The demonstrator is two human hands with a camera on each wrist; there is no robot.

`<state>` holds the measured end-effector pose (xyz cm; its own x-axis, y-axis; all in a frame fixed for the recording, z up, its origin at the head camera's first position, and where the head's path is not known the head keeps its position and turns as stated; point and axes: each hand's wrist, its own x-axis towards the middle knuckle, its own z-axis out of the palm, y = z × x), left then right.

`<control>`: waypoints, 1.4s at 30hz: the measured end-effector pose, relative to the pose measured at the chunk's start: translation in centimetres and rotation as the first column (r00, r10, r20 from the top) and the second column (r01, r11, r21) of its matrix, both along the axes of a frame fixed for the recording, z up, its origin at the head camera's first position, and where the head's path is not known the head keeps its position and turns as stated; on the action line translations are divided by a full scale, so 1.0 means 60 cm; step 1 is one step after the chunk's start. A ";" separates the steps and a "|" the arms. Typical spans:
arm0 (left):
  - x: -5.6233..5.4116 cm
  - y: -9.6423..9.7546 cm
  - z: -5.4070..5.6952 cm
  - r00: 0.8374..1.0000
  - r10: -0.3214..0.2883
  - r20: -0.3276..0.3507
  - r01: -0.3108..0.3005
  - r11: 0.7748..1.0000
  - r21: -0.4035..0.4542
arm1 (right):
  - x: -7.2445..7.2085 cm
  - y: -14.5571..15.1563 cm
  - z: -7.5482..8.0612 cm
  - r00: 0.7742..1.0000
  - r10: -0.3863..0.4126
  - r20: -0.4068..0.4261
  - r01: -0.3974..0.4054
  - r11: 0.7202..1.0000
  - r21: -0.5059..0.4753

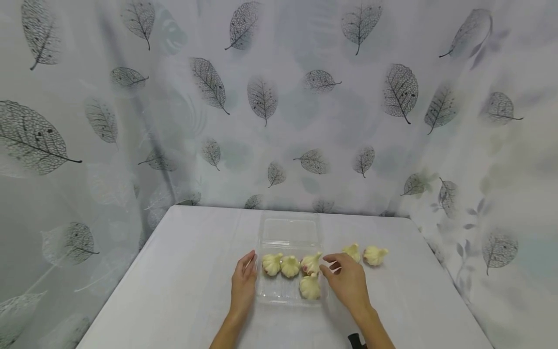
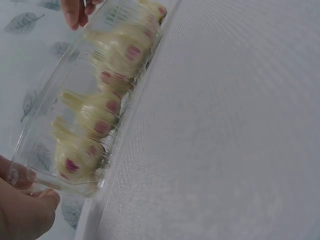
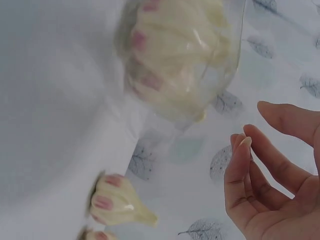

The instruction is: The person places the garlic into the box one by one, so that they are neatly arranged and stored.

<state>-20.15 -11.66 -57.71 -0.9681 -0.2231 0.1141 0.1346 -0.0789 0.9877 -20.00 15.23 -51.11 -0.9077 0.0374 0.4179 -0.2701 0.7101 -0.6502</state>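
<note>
A clear plastic clamshell container [image 1: 279,293] lies on the white table with its lid folded back away from me. Several pale garlic bulbs [image 1: 271,264] with purple patches sit in it: three in the far row and one garlic bulb [image 1: 310,287] at the near right. My left hand [image 1: 244,281] holds the container's left side; in the left wrist view that hand [image 2: 25,205] has a finger showing through the plastic rim. By the right rim, my right hand [image 1: 348,281] is empty; the right wrist view shows its fingers [image 3: 240,165] loosely bent, thumb apart.
Two more garlic bulbs lie on the table right of the container: one bulb [image 1: 375,255] in full view, another bulb [image 1: 352,251] partly behind my right hand. Leaf-printed curtains [image 1: 263,97] hang behind and beside the white table [image 1: 192,261].
</note>
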 end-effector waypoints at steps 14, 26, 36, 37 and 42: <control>-0.003 -0.006 0.003 1.000 -0.004 0.001 0.004 1.000 0.005 | -0.042 0.070 0.024 0.991 -0.076 -0.106 0.072 0.996 -0.047; 0.002 -0.004 0.006 1.000 0.000 0.008 0.000 1.000 0.002 | -0.064 0.122 0.011 0.978 -0.183 -0.100 0.177 0.982 -0.068; 0.002 -0.003 0.003 1.000 0.011 0.016 -0.011 1.000 -0.005 | -0.089 0.160 0.015 0.963 -0.249 -0.106 0.245 0.968 -0.050; 0.003 -0.003 0.003 1.000 0.009 0.014 -0.009 1.000 -0.004 | -0.091 0.165 0.015 0.961 -0.258 -0.099 0.254 0.966 -0.049; 0.005 -0.003 0.003 1.000 0.009 0.013 -0.009 1.000 -0.004 | -0.097 0.190 0.009 0.947 -0.316 -0.062 0.313 0.948 -0.054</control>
